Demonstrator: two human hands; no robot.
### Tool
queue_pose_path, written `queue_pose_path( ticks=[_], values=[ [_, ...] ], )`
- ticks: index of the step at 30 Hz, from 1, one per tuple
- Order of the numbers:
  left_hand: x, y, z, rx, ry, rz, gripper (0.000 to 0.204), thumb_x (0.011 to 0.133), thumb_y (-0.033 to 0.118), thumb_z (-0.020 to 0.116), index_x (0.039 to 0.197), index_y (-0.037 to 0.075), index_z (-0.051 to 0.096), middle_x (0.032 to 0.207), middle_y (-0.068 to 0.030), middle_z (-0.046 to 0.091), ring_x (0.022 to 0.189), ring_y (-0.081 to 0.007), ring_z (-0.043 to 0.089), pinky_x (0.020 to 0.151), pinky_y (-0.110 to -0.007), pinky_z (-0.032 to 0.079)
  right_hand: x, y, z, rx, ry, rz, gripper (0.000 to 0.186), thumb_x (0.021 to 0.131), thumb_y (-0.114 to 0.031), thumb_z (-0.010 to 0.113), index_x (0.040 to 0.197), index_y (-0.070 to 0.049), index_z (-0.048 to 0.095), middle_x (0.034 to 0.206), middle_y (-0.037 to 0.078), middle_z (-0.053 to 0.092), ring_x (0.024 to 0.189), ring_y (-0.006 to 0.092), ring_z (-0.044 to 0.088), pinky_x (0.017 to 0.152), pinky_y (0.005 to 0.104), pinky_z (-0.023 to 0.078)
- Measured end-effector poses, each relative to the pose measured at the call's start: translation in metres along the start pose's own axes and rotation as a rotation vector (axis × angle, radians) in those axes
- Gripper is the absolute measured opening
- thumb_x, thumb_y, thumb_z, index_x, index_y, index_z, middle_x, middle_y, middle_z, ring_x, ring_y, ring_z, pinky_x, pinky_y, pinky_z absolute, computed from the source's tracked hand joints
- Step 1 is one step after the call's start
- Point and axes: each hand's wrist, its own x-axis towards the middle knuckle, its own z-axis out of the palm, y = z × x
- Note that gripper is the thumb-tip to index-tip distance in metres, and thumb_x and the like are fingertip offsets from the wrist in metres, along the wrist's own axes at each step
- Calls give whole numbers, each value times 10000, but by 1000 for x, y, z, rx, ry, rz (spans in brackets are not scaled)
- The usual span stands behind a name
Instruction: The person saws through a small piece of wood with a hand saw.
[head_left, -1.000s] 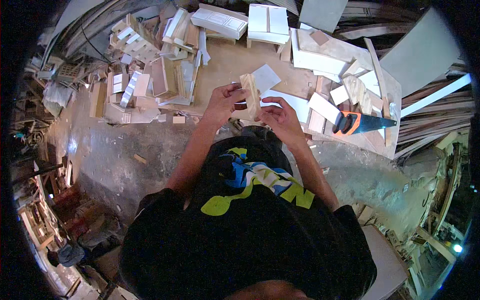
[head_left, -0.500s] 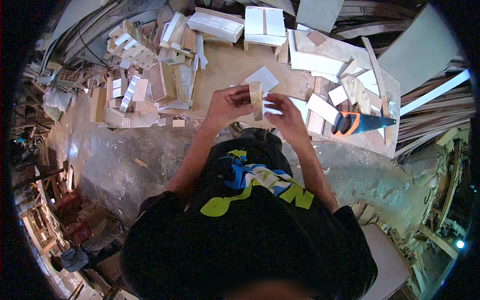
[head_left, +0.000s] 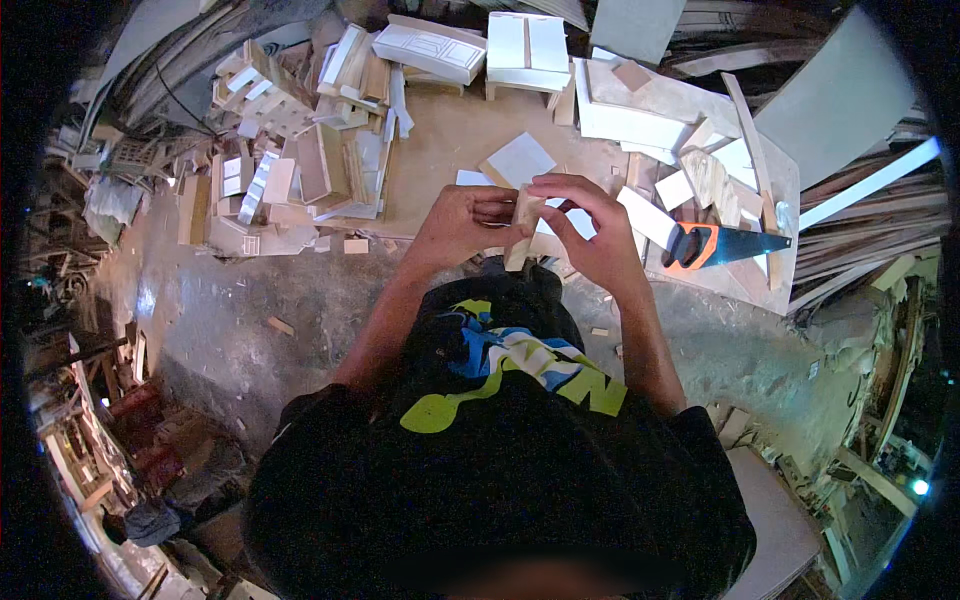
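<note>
— What have you got in your hands?

— A small wooden block [head_left: 522,232], pale and narrow, standing roughly upright. My left hand [head_left: 455,225] grips it from the left side with the fingers curled around it, and my right hand [head_left: 590,232] pinches its upper part from the right, fingers bent over the top. Both hands are closed on the block, which sits at the near edge of the plywood work board [head_left: 450,140], just in front of my chest.

— What lies around that board?

— Only the head view shows it. Just beyond the block, on the board, lies a flat white square panel [head_left: 520,158]. To the right of the block rests a handsaw [head_left: 725,245] with an orange and black handle, blade pointing away to the right, near my right hand but apart from it. At the far edge of the board stand two small white stools or box frames [head_left: 527,55]. On the board's left side is a pile of offcuts and small wooden frames [head_left: 300,170]. Below the board's left edge, a few wood scraps [head_left: 282,326] lie on the grey concrete floor [head_left: 220,300].
</note>
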Motion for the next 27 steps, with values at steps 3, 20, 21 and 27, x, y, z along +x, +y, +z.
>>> queue_pose_path(
  ticks=[3,20,21,27],
  values=[
    [-2,3,3,16,-13,-41,405,697,68,699,1045,-79,555,886,-122,638,786,-126,600,701,-246,491,-1,15,2,97,-21,69,263,769,-44,620,1028,-61,579,999,71,598,906,167,568,766,265,454],
    [-1,0,2,-406,-115,-119,351,891,234,486,1097,-51,506,953,-178,603,855,-246,616,796,-321,497,-7,47,-1,1282,120,586,447,812,-263,570,1145,13,458,1027,144,554,941,218,537,850,346,422],
    [-2,0,3,-366,-168,-167,342,891,222,487,1094,-53,505,944,-178,603,855,-251,616,801,-331,499,-8,49,-1,1280,120,586,447,812,-263,570,1145,13,458,1027,144,554,941,218,537,850,346,422],
    [-10,-16,24,-644,-426,-113,356,883,232,495,1053,-81,514,936,-199,603,839,-274,620,785,-351,507,-8,52,5,1352,141,549,492,853,-268,495,1232,16,360,1042,169,515,937,242,526,841,341,439]
  ],
)
